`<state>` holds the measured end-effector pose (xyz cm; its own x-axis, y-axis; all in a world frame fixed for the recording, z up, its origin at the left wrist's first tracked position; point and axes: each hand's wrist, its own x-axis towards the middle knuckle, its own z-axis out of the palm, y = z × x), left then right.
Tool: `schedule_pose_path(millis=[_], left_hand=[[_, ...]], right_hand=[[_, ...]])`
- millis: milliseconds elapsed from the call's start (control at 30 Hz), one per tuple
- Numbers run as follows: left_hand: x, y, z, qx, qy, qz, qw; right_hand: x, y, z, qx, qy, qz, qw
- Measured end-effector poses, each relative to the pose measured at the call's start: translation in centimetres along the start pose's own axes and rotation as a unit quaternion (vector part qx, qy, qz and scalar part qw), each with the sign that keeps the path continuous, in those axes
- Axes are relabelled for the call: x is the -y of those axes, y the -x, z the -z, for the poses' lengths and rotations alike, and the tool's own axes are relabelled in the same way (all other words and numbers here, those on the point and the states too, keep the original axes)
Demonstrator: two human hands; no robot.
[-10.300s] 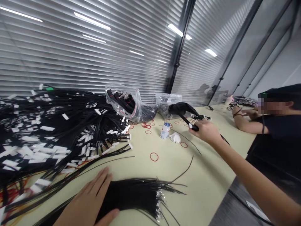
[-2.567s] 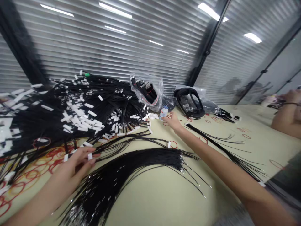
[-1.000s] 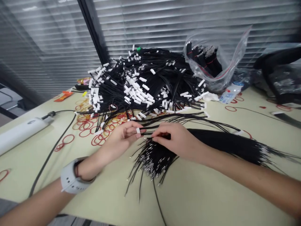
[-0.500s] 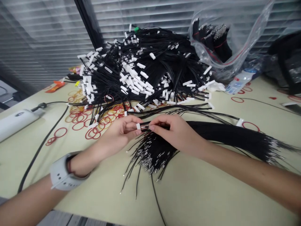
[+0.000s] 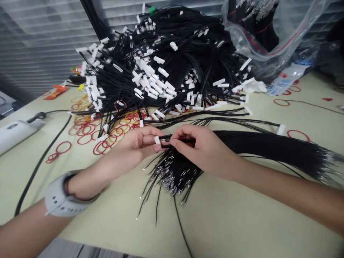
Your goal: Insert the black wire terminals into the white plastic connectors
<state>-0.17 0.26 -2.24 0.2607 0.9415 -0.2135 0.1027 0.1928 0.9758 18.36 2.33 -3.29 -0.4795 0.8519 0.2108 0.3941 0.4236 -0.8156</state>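
Observation:
My left hand [image 5: 134, 146] pinches a small white connector housing [image 5: 157, 140], which has black wires running from it to the right. Close beside it, my right hand [image 5: 197, 145] is closed, thumb against forefinger, on a thin black wire whose metal terminal [image 5: 164, 141] points at the housing. Whether the terminal sits inside the housing I cannot tell. Under and behind my right hand lies a thick bundle of loose black wires [image 5: 249, 145], their crimped silver ends [image 5: 169, 177] fanned out below my hands.
A large heap of black cables [image 5: 188, 46] with white connectors stands at the back. Red and yellow rubber bands [image 5: 88, 130] lie scattered at left, near a white power strip [image 5: 18, 134]. A clear zip bag [image 5: 292, 43] holding wire bundles is at back right.
The view has shifted a little, bringing the table and heap closer. My hands keep the same grip, the housing and wire terminal still close together.

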Motion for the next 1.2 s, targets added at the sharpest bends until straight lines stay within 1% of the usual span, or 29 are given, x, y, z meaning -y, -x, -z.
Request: schedule_pose_path(millis=[100, 200, 333, 467, 667, 967, 1200], left_hand=[[0.02, -0.03, -0.09, -0.001, 0.0, 0.0, 1.0], [0.05, -0.03, -0.09, -0.005, -0.001, 0.001, 1.0], [0.02, -0.04, -0.09, -0.005, -0.016, 0.003, 1.0], [-0.21, 0.03, -0.17, 0.004, 0.004, 0.012, 1.0], [-0.23, 0.14, -0.14, 0.019, 0.001, 0.01, 1.0], [-0.1, 0.18, -0.07, 0.029, -0.041, 0.006, 0.999], [0.04, 0.35, -0.12, 0.038, -0.053, 0.008, 0.998]], right_hand=[[0.03, 0.18, -0.2, -0.011, 0.003, 0.015, 1.0], [0.06, 0.29, -0.34, -0.019, 0.009, 0.014, 1.0], [0.08, 0.22, -0.33, -0.018, 0.013, 0.015, 1.0], [0.1, 0.18, -0.29, -0.012, 0.017, 0.01, 1.0], [0.13, 0.31, -0.04, 0.003, -0.008, 0.003, 1.0], [0.33, 0.27, -0.3, -0.002, 0.052, -0.006, 0.999], [-0.08, 0.43, -0.66, -0.011, 0.077, 0.019, 0.997]])
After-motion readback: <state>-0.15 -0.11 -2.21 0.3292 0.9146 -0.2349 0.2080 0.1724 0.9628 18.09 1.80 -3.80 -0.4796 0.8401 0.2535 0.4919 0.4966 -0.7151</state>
